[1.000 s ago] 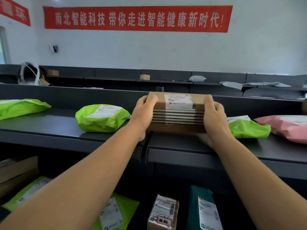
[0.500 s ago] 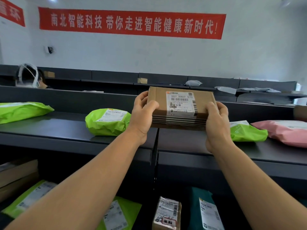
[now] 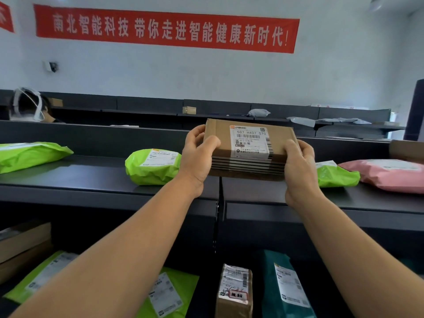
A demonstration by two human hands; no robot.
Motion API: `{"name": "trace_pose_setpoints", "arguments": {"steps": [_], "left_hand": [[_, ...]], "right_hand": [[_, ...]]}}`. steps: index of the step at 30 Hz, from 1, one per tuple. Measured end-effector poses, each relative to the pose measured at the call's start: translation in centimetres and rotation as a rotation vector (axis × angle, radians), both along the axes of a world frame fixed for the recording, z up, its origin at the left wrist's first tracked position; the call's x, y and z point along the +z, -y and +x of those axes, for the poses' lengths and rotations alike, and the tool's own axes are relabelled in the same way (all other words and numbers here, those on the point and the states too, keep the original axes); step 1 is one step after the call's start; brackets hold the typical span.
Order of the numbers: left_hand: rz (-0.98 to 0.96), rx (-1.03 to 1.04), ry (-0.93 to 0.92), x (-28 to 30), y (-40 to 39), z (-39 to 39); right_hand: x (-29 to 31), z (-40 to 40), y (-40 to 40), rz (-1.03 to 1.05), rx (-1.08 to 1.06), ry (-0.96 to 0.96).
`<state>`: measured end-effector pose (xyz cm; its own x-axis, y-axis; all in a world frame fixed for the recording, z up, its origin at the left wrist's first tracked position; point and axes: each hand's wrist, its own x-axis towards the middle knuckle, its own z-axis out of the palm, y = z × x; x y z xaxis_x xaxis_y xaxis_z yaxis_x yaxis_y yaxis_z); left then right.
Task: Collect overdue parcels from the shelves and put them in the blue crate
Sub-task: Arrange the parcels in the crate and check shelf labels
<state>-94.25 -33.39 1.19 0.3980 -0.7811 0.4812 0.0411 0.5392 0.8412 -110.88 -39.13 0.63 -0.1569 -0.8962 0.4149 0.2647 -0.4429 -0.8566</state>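
Observation:
A flat brown cardboard parcel (image 3: pixel 247 145) with a white shipping label and black stripes on its front edge is held just above the top dark shelf (image 3: pixel 91 177). It is tilted so the label faces me. My left hand (image 3: pixel 198 154) grips its left end and my right hand (image 3: pixel 298 166) grips its right end. No blue crate is in view.
On the top shelf lie green bags (image 3: pixel 152 166), (image 3: pixel 29 154), (image 3: pixel 335 174) and a pink bag (image 3: pixel 387 173). The lower shelf holds green bags (image 3: pixel 169 292), a small taped box (image 3: pixel 234 292), a teal bag (image 3: pixel 284 285) and cartons (image 3: pixel 23 242). A person's head (image 3: pixel 28 105) shows behind the far left.
Both hands have lifted the cardboard parcel off the shelf and tipped its labelled top toward me.

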Motion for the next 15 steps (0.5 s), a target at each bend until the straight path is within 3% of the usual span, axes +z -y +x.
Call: {"name": "trace_pose_setpoints", "arguments": {"steps": [15], "left_hand": [[0.067, -0.056, 0.025, 1.0, -2.3, -4.0]], "right_hand": [[0.9, -4.4, -5.5, 0.043, -0.234, -0.011]]}}
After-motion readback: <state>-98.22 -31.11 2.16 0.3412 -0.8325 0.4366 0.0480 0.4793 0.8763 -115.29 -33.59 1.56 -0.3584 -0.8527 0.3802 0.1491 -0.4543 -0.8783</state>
